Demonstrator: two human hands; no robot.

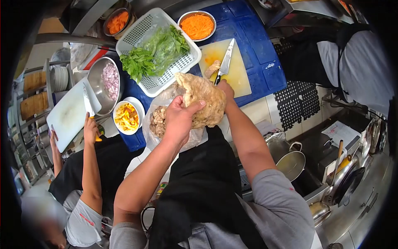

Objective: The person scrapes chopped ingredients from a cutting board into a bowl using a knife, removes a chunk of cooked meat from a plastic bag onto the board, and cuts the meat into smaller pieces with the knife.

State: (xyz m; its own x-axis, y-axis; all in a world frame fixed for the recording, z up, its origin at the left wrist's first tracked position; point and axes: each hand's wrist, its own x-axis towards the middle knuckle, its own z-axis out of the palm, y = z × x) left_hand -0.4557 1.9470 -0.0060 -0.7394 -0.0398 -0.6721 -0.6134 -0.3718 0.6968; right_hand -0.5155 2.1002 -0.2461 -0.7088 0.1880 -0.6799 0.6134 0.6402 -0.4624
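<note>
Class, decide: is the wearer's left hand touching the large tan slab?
Touching. The head view shows the left hand gripping the large tan slab, thumb across its face.

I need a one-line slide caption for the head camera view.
Left hand holding a brown slab of food, right hand at a black-handled knife.

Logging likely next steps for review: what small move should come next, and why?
Probably lay the brown slab on the cutting board: the left hand grips it, the right hand holds the knife, and much of the board is bare.
</note>
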